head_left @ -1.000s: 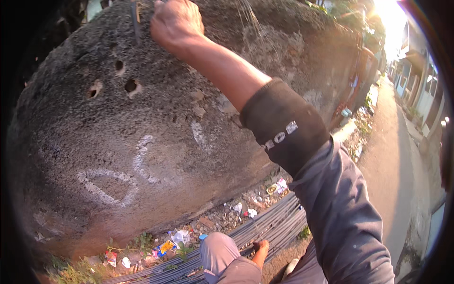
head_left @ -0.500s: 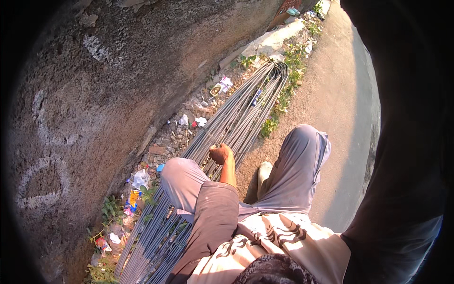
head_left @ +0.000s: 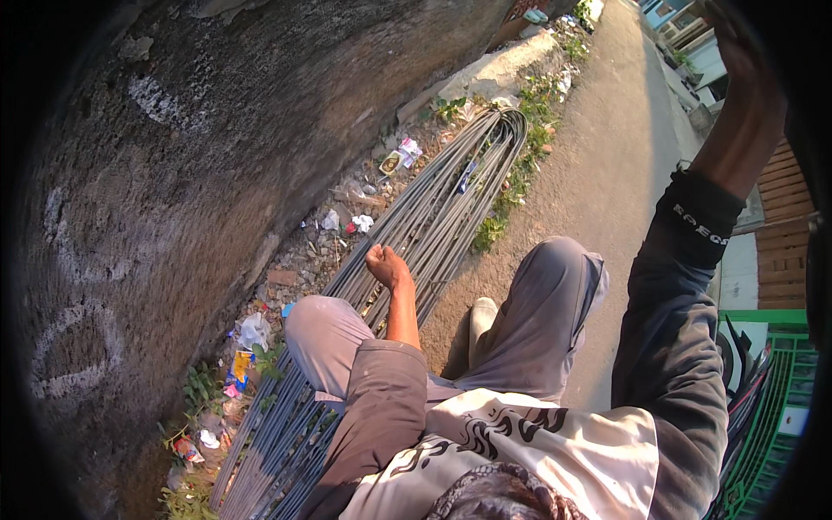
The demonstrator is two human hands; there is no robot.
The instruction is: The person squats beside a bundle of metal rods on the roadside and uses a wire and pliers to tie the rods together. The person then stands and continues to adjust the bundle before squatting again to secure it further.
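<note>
A long bundle of grey steel reinforcing bars (head_left: pixel 455 186), bent over into a loop at its far end, lies along the ground beneath me. Above its middle, by my left knee, my left hand (head_left: pixel 388 265) is closed with the fingers curled in. Whether anything sits inside that fist is hidden. My right arm is raised high at the right, and the right hand (head_left: pixel 737 56) reaches up to the dark rim of the picture. Its fingers are lost in shadow there.
A rough concrete wall (head_left: pixel 191 199) with white marks rises on the left. Litter, rubble and weeds line its foot, including a clear plastic bag (head_left: pixel 254 331). A paved lane (head_left: pixel 607 147) runs along the right. Beyond stands a green metal gate (head_left: pixel 771 407).
My right arm has swung outward and up, uncovering the lane and gate at the right. My left fist has shifted slightly left and farther away over the bars.
</note>
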